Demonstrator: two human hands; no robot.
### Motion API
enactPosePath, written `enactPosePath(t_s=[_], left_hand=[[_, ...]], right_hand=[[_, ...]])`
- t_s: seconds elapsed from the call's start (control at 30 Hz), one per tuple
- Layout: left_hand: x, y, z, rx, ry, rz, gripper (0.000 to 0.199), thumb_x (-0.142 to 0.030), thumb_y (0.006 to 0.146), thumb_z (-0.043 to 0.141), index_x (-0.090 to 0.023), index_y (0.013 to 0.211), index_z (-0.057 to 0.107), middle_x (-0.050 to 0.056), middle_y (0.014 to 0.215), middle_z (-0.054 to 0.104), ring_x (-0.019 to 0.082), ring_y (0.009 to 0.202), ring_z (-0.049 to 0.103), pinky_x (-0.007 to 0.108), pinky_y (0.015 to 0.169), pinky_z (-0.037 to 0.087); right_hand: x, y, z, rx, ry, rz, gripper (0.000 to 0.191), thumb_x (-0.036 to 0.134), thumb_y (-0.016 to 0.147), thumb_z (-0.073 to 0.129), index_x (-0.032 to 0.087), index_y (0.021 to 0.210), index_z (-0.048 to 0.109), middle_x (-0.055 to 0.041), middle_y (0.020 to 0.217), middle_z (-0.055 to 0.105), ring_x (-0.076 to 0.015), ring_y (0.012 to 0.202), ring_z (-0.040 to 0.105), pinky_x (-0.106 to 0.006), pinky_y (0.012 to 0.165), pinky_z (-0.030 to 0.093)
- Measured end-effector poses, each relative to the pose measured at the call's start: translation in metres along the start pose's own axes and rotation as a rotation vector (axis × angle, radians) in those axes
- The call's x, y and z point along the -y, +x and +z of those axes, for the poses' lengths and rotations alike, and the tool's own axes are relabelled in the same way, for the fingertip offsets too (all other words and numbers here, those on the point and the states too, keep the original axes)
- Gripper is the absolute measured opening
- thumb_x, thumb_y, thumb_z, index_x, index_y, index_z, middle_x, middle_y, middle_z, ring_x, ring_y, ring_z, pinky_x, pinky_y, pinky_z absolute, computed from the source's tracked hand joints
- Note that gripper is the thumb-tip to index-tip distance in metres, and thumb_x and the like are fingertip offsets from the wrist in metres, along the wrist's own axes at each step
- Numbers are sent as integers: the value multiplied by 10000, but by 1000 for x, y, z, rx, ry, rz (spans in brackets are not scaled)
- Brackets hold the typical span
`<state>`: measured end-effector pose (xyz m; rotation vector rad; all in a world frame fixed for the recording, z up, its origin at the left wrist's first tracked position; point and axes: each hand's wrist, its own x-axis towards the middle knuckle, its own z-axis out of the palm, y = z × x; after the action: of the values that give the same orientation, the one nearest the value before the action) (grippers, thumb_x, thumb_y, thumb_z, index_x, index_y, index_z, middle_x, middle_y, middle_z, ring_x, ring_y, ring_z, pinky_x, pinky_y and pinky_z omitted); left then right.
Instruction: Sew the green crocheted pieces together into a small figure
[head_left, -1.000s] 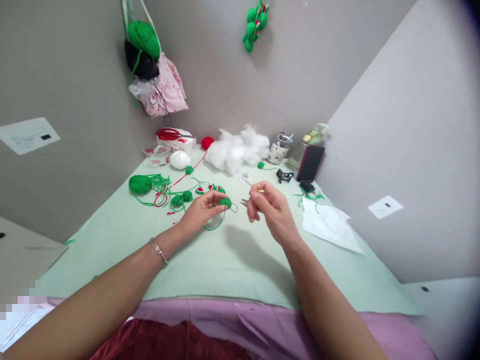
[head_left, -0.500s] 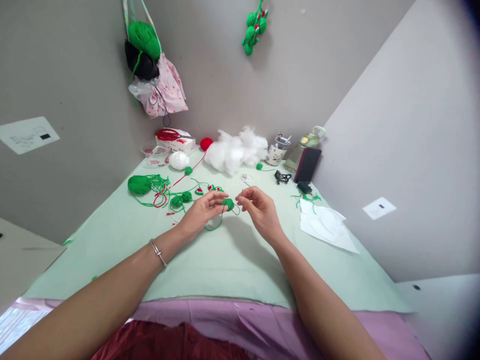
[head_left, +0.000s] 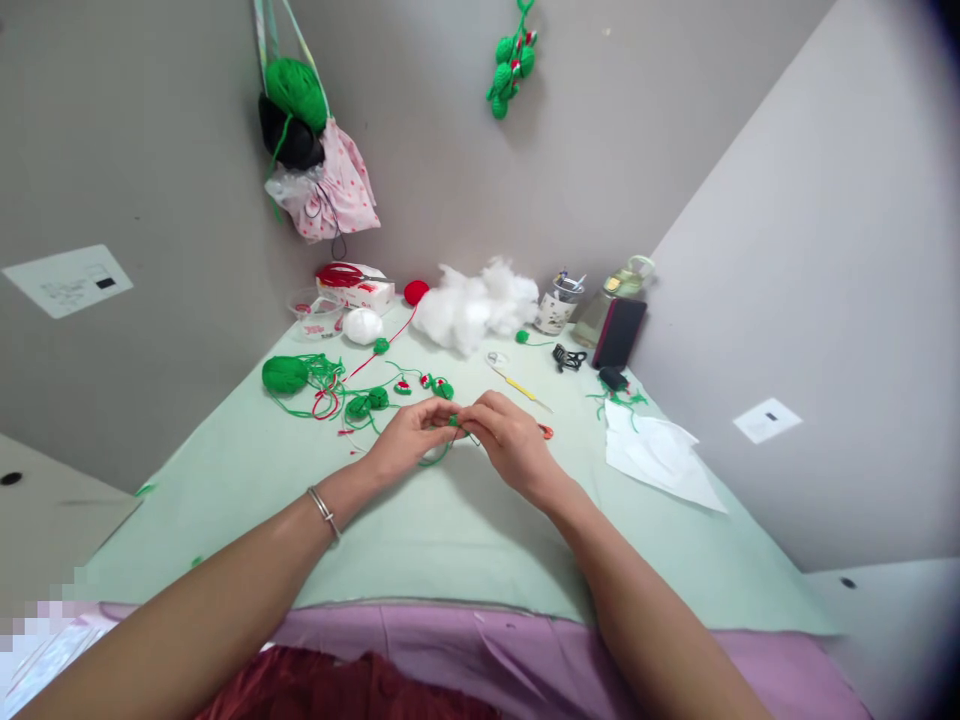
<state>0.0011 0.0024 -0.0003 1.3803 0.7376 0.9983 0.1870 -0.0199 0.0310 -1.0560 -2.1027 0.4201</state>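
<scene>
Both hands meet over the middle of the pale green table. My left hand (head_left: 411, 436) pinches a small green crocheted piece (head_left: 454, 421), mostly covered by fingers. Against its right side, my right hand (head_left: 504, 432) has its fingers closed at the piece; whether it grips the piece or something thin is hidden. A dark thin loop hangs just below the fingertips, and green yarn curves onto the cloth beneath. Beyond my right hand lies a yellow crochet hook (head_left: 521, 388), and an orange item (head_left: 547, 432) shows beside that hand.
Green yarn (head_left: 285, 375) and small green pieces (head_left: 367, 402) lie left. White stuffing (head_left: 476, 307), a pen cup (head_left: 557, 306), a bottle (head_left: 609, 300) and a phone (head_left: 619, 333) stand at the back. White paper (head_left: 660, 452) lies right.
My right hand has moved left to my left hand, covering much of the green piece. The yellow hook and the orange item have come into sight. The view has shifted slightly.
</scene>
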Motion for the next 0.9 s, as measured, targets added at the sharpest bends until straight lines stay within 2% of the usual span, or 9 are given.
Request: enactPosePath(t_s=[0.13, 0.23, 0.4, 0.5, 0.57, 0.67, 0.77, 0.9], left_hand=[[0, 1, -1, -14, 84, 10, 264, -326, 742, 784, -163, 932, 701, 55, 924, 718, 202, 884, 653, 338, 847, 491], [-3, 0, -1, -16, 110, 10, 281, -332, 749, 777, -167, 968, 713, 70, 995, 722, 217, 930, 657, 349, 877, 489], [-1, -2, 1, -36, 245, -20, 251, -313, 740, 770, -194, 961, 753, 51, 962, 725, 212, 890, 630, 338, 847, 466], [2, -3, 1, -54, 385, 23, 219, -288, 702, 795, -231, 913, 778, 35, 949, 701, 204, 858, 590, 315, 799, 451], [3, -3, 1, -109, 420, 57, 261, -309, 684, 816, -244, 933, 773, 16, 914, 668, 168, 743, 532, 292, 704, 427], [1, -4, -1, -228, 339, 75, 286, -378, 726, 798, -231, 964, 735, -36, 704, 549, 127, 588, 414, 273, 594, 352], [-4, -5, -1, -282, 253, 109, 252, -387, 745, 793, -218, 916, 715, -55, 605, 448, 126, 567, 394, 278, 580, 316], [-7, -5, 1, -262, 162, 143, 171, -351, 770, 770, -200, 839, 729, -3, 741, 613, 147, 663, 494, 295, 652, 378]], right_hand=[[10, -1, -13, -26, 573, 162, 137, 329, 895, 680, 203, 841, 682, -22, 834, 607, -150, 736, 575, -299, 719, 480], [13, -1, -19, -35, 770, 219, 176, 365, 845, 744, 201, 813, 687, -11, 821, 598, -137, 705, 556, -305, 718, 486], [9, 3, -20, -42, 808, 260, 179, 358, 835, 751, 188, 803, 706, -30, 863, 659, -117, 670, 535, -288, 672, 466], [6, 5, -18, -45, 802, 369, 207, 376, 807, 764, 177, 802, 705, -22, 774, 682, -114, 624, 534, -282, 641, 462], [5, 6, -15, -42, 814, 459, 242, 387, 747, 801, 170, 792, 705, -14, 730, 684, -112, 601, 538, -279, 627, 464], [4, 6, -8, -28, 826, 547, 255, 376, 696, 818, 158, 776, 711, -7, 704, 685, -106, 594, 546, -270, 626, 468], [5, 5, -1, -16, 822, 573, 235, 354, 690, 809, 150, 757, 715, -4, 693, 680, -101, 597, 552, -259, 631, 464], [6, 5, 2, -8, 825, 577, 213, 341, 693, 794, 149, 746, 715, -5, 692, 679, -100, 591, 547, -259, 620, 457]])
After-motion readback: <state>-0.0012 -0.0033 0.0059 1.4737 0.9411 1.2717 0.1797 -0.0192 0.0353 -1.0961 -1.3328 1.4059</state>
